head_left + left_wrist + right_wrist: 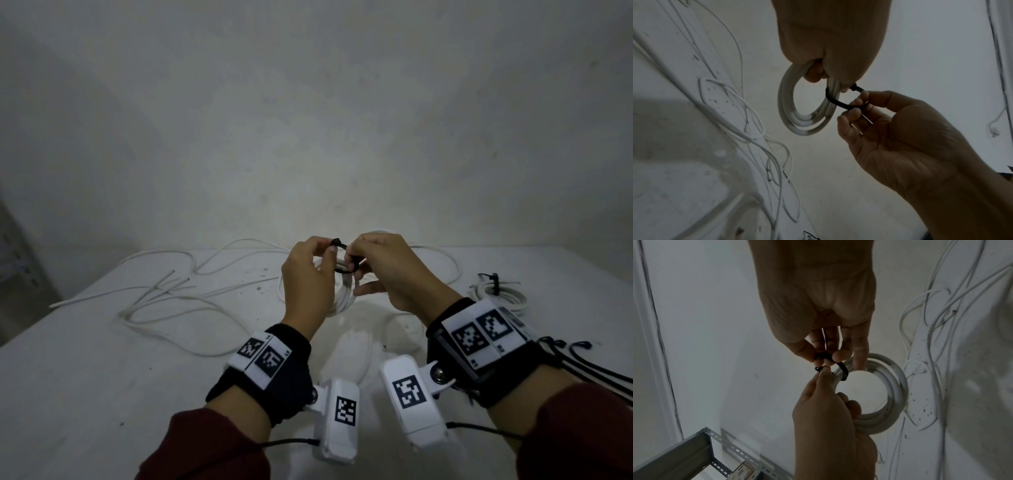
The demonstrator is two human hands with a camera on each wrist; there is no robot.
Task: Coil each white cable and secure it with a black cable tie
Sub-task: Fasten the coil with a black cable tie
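Your left hand (310,274) grips the coiled white cable (789,105) just above the table (85,359), fingers curled round the bundled turns while thumb and forefinger pinch the head of the black cable tie (840,103). Your right hand (390,270), just beside the coil, pinches the tie's tail, which loops loosely round one side of the coil. From the wrist views the tail appears to sit at or in the head, though shadow and fingertips make it hard to say whether it is threaded through. To do this step well, keep the left grip firm so the turns stay stacked and none slips out of the loop; steady the head with thumb and forefinger, then draw the tail straight out along its own line rather than sideways, so the ratchet engages cleanly. Cinch until the turns are snug, not crushed. Loose white cables (164,298) sprawl on the table to the left of the coil; to its right lies a finished coil (500,291), already tied. Spare black ties (582,356) lie nearer you than that coil. No bin, tray or box is visible; a grey metal shelf frame (694,451) stands off the table, contents unclear.
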